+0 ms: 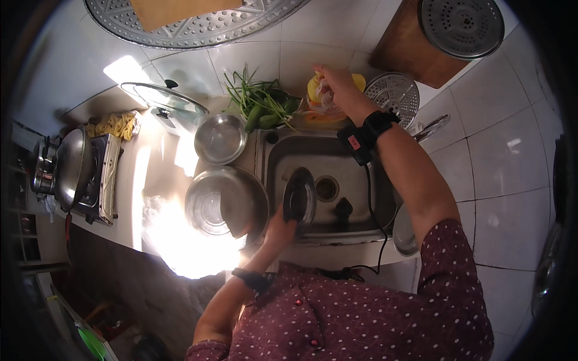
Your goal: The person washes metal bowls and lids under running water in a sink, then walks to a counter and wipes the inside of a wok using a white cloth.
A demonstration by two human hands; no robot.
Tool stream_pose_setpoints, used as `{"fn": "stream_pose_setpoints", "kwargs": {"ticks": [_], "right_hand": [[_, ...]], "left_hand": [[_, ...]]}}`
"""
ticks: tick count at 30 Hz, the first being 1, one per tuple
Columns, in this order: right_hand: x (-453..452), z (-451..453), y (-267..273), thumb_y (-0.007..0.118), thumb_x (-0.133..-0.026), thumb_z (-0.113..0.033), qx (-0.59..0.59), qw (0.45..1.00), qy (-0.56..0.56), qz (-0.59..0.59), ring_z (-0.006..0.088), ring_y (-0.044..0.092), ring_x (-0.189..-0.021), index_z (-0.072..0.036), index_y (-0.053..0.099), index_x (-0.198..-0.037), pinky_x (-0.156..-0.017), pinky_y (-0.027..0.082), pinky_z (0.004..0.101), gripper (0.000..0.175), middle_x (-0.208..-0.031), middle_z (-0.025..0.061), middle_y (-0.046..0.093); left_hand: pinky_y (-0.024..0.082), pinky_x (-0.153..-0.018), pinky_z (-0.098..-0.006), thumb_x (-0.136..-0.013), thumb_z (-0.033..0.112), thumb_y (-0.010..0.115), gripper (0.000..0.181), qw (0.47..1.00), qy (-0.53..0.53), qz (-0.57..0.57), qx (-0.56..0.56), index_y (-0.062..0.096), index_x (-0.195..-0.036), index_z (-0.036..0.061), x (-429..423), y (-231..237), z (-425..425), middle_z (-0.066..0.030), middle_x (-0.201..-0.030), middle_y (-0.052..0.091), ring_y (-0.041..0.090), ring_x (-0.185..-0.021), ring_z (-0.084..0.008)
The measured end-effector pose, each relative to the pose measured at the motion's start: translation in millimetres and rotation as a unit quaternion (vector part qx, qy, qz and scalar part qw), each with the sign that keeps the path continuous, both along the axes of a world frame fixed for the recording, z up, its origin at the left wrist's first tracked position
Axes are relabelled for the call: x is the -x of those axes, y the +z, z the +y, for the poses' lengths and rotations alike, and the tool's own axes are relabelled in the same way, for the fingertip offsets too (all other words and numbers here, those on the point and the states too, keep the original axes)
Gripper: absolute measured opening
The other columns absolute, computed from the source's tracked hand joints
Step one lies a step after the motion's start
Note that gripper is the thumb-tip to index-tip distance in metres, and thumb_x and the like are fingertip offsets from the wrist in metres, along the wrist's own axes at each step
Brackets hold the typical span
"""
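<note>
My left hand grips the near rim of a dark, shiny, shallow bowl, tilted on edge over the left part of the stainless steel sink. My right hand reaches across to the ledge behind the sink, over yellow items with a pale plastic-like wrapping. Its fingers are partly hidden there, and whether they grip anything is unclear. The sink's drain shows to the right of the bowl.
Left of the sink stand a large metal basin and a smaller metal bowl. Green vegetables lie behind. A glass lid, a wok on a stove and a perforated steamer plate are around. A cable hangs from my right wrist.
</note>
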State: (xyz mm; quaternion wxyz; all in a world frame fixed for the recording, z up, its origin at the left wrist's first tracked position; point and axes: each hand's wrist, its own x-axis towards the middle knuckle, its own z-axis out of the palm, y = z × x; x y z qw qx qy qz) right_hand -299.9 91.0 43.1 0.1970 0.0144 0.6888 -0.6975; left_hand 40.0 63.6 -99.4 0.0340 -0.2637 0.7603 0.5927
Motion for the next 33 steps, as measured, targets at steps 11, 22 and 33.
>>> {"fn": "stream_pose_setpoints", "kwargs": {"ticks": [11, 22, 33], "right_hand": [[-16, 17, -20, 0.069, -0.076, -0.041, -0.002, 1.000, 0.002, 0.013, 0.0133, 0.041, -0.042, -0.004, 0.053, -0.066, -0.037, 0.028, 0.0272, 0.041, -0.053, 0.0026, 0.044], [-213, 99, -110, 0.058, -0.088, -0.021, -0.086, 0.876, 0.252, 0.402, 0.0239, 0.055, -0.095, -0.002, 0.053, -0.099, -0.082, 0.044, 0.0330, 0.023, -0.094, 0.0100, 0.058], [-233, 154, -123, 0.058, -0.084, -0.014, -0.117, 0.947, 0.084, 0.289, 0.0297, 0.054, -0.089, -0.003, 0.058, -0.093, -0.081, 0.043, 0.0385, 0.014, -0.094, 0.0111, 0.055]], "left_hand": [[0.050, -0.078, -0.0359, -0.080, 0.013, 0.056, 0.037, 0.995, 0.017, 0.003, -0.102, 0.054, -0.114, -0.0014, 18, 25, -3, -0.0181, -0.106, 0.061, 0.060, -0.101, -0.0274], [0.060, -0.068, -0.0388, -0.081, 0.006, 0.056, 0.039, 0.911, 0.003, -0.019, -0.412, 0.046, -0.115, -0.0088, 45, 58, 5, -0.0198, -0.105, 0.057, 0.064, -0.087, -0.0306], [0.059, -0.066, -0.0362, -0.082, 0.004, 0.049, 0.032, 0.936, -0.079, -0.024, -0.341, 0.044, -0.111, -0.0091, 55, 32, 42, -0.0173, -0.099, 0.055, 0.062, -0.085, -0.0255]]}}
